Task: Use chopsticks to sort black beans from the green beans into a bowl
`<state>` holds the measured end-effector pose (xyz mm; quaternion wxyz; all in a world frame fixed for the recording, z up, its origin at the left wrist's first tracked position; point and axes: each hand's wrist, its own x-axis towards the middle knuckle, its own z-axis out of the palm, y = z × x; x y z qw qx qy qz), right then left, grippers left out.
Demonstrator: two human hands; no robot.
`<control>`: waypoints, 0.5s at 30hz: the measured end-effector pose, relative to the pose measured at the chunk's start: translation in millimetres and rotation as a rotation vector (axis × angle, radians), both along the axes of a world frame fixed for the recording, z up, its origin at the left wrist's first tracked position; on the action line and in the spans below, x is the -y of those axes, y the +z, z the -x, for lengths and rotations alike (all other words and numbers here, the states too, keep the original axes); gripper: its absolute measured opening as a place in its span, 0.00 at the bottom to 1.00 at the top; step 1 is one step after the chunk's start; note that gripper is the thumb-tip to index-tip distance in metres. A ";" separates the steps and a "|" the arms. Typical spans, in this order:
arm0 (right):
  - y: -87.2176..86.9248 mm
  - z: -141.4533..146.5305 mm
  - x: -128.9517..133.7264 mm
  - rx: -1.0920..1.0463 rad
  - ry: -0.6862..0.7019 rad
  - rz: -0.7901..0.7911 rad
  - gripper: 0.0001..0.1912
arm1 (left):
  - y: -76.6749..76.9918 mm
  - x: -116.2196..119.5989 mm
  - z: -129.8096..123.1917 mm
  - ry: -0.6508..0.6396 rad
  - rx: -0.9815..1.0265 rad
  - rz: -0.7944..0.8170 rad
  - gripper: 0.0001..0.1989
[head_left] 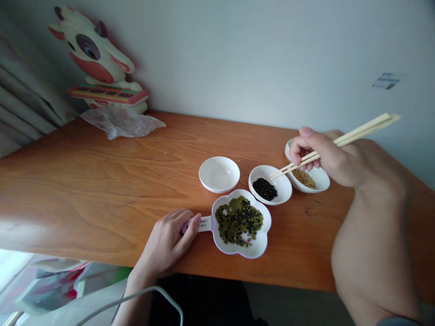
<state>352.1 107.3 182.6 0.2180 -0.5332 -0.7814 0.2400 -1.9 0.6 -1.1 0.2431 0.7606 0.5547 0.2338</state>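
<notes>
Beans [239, 220], green and black mixed, lie in a flower-shaped dish [261, 240] on the wooden table [102, 181], between the two hands and nearer the left. The left hand [170, 240] is closed around the dish's handle [205, 223], left of the beans. The right hand [326, 154], well apart from them and farther back, pinches a pair of chopsticks [360, 130] with fingers drawn in. Their tips are at the black beans [265, 189] in a white bowl [283, 186] just behind the dish; whether they touch a bean I cannot tell. A second white bowl [219, 174] sits to the left of that one.

The right hand partly hides the bowl of tan grains [305, 179] and most of another bowl [288, 149] behind it, whose contents I cannot make out. The left hand covers the handle's end, and the print on the handle is too small to read. The right forearm and a grey cable [136, 294] are cut off at the bottom edge.
</notes>
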 end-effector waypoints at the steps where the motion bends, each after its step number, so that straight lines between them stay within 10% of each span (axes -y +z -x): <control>1: 0.8 1.2 0.7 0.006 -0.003 -0.002 0.32 | -0.1 -0.1 -0.3 0.002 0.001 0.001 0.19; 15: -24.1 61.2 9.5 -0.101 0.496 0.074 0.32 | 2.4 0.8 -2.1 0.019 0.007 0.011 0.20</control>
